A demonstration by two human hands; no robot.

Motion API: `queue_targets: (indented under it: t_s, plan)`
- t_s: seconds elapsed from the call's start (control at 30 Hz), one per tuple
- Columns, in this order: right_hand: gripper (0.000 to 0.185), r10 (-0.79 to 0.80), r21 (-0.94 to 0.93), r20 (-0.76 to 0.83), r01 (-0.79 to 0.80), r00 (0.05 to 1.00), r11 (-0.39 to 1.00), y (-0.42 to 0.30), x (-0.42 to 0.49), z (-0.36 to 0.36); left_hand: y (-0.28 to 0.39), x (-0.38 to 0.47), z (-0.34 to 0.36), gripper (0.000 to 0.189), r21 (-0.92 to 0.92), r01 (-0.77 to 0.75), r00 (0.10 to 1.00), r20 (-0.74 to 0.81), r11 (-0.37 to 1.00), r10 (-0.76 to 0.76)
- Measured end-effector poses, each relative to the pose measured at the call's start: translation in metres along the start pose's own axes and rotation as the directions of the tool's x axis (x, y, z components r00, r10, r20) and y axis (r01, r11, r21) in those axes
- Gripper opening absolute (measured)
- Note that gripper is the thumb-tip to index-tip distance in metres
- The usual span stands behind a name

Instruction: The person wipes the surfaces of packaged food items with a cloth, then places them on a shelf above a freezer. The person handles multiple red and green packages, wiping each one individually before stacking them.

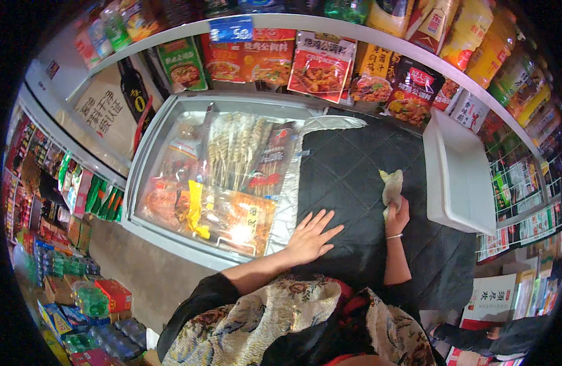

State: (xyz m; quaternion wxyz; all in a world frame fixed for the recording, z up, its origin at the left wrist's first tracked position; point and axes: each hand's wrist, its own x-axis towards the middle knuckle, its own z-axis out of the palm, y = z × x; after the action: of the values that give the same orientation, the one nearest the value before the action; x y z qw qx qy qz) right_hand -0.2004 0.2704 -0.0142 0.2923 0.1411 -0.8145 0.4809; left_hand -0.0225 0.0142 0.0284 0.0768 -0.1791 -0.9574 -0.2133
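Note:
My left hand (pixel 312 238) lies flat with spread fingers on a black quilted cover (pixel 345 164), near its silver-lined edge (pixel 283 210). The cover is draped over the right part of a chest freezer (pixel 171 242). In my right hand (pixel 396 216) is a crumpled pale cloth (pixel 393 186), pressed against the cover further right. Left of the cover, packs of skewers (pixel 235 151) and other bagged food show under the freezer's glass. A yellow packet (pixel 195 210) is among them.
A white plastic bin (pixel 466 174) stands on the cover's right side. Behind the freezer, seasoning packets (pixel 322 66) hang below a white shelf edge (pixel 299 22) holding bottles. Bottle packs and boxes (pixel 114 295) are stacked on the floor at left. Part of another person (pixel 496 336) shows at lower right.

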Motion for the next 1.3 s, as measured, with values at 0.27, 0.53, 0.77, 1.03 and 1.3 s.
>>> queue_targets:
  t_s: [0.27, 0.53, 0.77, 1.03, 1.3]
  plan:
    - [0.026, -0.118, -0.185, 0.069, 0.129, 0.991, 0.974, -0.008, 0.004, 0.004, -0.005, -0.007, 0.01, 0.061, 0.0, -0.045, 0.994, -0.104, 0.999, 0.044]
    - [0.044, -0.008, -0.672, 0.234, 0.168, 0.972, 0.721, -0.048, -0.007, 0.024, -0.007, -0.009, 0.009, 0.06, 0.035, -0.076, 0.993, -0.092, 0.996, 0.079]
    - [0.047, -0.136, -0.56, 0.137, 0.19, 0.981, 0.807, -0.073, -0.021, 0.026, 0.001, -0.007, 0.006, 0.059, 0.08, -0.038, 0.997, -0.062, 0.996, 0.043]
    - [0.045, -0.125, -0.48, 0.133, 0.174, 0.983, 0.86, -0.063, -0.024, 0.021, -0.035, 0.031, -0.03, 0.041, -0.269, -0.142, 0.986, 0.051, 0.953, 0.161]
    - [0.044, -0.137, -0.495, 0.112, 0.175, 0.984, 0.851, -0.061, -0.022, 0.021, -0.197, 0.116, -0.143, 0.036, -0.133, 0.108, 0.814, -0.557, 0.985, -0.164]
